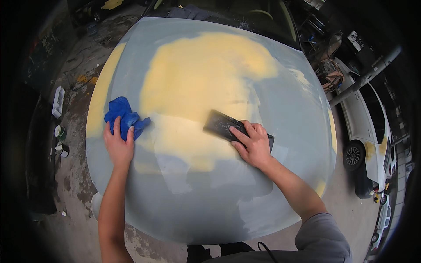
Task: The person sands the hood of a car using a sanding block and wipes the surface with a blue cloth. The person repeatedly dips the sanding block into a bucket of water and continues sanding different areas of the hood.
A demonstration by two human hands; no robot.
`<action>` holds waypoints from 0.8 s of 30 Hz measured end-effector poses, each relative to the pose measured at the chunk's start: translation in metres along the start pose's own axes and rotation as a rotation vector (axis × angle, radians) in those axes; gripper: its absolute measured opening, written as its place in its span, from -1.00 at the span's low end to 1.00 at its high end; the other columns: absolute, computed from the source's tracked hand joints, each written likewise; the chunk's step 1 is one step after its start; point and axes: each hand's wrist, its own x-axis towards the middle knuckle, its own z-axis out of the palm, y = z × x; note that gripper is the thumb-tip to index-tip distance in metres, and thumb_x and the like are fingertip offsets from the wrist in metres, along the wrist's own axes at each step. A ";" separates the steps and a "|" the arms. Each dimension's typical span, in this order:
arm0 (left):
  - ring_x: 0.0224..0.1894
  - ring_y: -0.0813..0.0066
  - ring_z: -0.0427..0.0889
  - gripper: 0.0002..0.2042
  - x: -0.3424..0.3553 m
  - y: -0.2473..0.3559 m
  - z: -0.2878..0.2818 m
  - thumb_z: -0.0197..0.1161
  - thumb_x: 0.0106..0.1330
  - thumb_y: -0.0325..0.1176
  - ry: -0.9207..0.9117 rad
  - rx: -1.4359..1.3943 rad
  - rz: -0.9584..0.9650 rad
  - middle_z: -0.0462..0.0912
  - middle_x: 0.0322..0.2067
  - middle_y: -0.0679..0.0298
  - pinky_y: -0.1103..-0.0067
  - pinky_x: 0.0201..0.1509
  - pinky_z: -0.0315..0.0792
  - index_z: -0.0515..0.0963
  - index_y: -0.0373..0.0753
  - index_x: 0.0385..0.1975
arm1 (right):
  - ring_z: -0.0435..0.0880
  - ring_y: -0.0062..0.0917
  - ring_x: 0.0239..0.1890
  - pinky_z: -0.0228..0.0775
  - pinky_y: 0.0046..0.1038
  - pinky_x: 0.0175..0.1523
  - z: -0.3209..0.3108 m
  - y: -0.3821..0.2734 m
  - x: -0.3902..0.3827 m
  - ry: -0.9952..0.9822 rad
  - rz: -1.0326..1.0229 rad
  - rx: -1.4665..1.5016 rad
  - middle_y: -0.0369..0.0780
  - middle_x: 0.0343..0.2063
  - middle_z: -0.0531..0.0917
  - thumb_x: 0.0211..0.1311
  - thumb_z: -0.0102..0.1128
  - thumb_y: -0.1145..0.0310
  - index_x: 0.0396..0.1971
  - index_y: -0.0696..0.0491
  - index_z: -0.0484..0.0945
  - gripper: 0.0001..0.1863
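In front of me spreads a car hood (197, 215), grey with a large yellow filler patch (188, 83) over its middle. My right hand (252, 142) grips a long black sanding block (219, 125), which lies flat on the hood at the right edge of the yellow area. Over on the left side of the hood, my left hand (119, 142) has its fingers curled on a crumpled blue cloth (125, 115). The underside of the block and the palm sides of both hands are hidden.
The windshield (223, 15) rises beyond the hood. A white car (366, 118) with yellowish patches stands at the right, near a slanted grey pole (366, 79). Small cans (61, 149) and a white tray (58, 101) sit on the stained floor at the left.
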 end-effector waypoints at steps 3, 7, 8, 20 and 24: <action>0.51 -0.32 0.43 -0.39 0.000 0.017 0.010 0.46 0.51 -0.02 -0.047 -0.032 0.019 0.43 0.48 -0.26 0.00 0.60 0.35 0.55 -0.01 0.51 | 0.61 -0.08 -0.08 0.57 -0.04 0.10 0.016 0.071 0.050 -0.001 -0.012 0.005 -0.11 0.04 0.71 0.31 0.50 0.15 0.22 -0.14 0.83 -0.53; 0.52 -0.32 0.42 -0.38 0.002 0.040 0.024 0.47 0.50 -0.02 -0.054 -0.105 0.035 0.42 0.48 -0.26 0.00 0.60 0.33 0.54 -0.02 0.52 | 0.70 -0.06 0.02 0.63 -0.11 0.15 0.046 0.188 0.160 -0.015 0.358 -0.262 -0.17 -0.01 0.82 0.45 0.32 0.00 0.25 -0.19 0.83 -0.53; 0.52 -0.32 0.42 -0.38 0.003 0.040 0.025 0.47 0.50 -0.02 -0.054 -0.108 0.033 0.42 0.48 -0.26 0.00 0.60 0.33 0.54 -0.02 0.52 | 0.69 -0.06 0.01 0.62 -0.09 0.14 0.050 0.184 0.156 0.011 0.343 -0.268 -0.17 -0.02 0.82 0.44 0.34 0.03 0.25 -0.19 0.83 -0.54; 0.51 -0.35 0.42 -0.38 0.001 0.034 0.029 0.46 0.52 -0.02 -0.032 -0.107 0.040 0.43 0.48 -0.28 0.00 0.58 0.36 0.53 0.00 0.53 | 0.67 -0.08 0.06 0.58 -0.08 0.21 0.028 0.136 0.112 -0.062 0.183 -0.121 -0.13 0.13 0.77 0.39 0.42 0.06 0.28 -0.21 0.82 -0.51; 0.51 -0.34 0.43 -0.39 0.000 0.039 0.031 0.45 0.53 -0.01 -0.037 -0.102 0.052 0.44 0.47 -0.28 0.01 0.59 0.35 0.54 0.00 0.52 | 0.69 -0.07 0.04 0.61 -0.11 0.21 0.059 0.159 0.143 -0.019 0.379 -0.271 -0.15 0.05 0.81 0.47 0.34 -0.01 0.30 -0.22 0.81 -0.52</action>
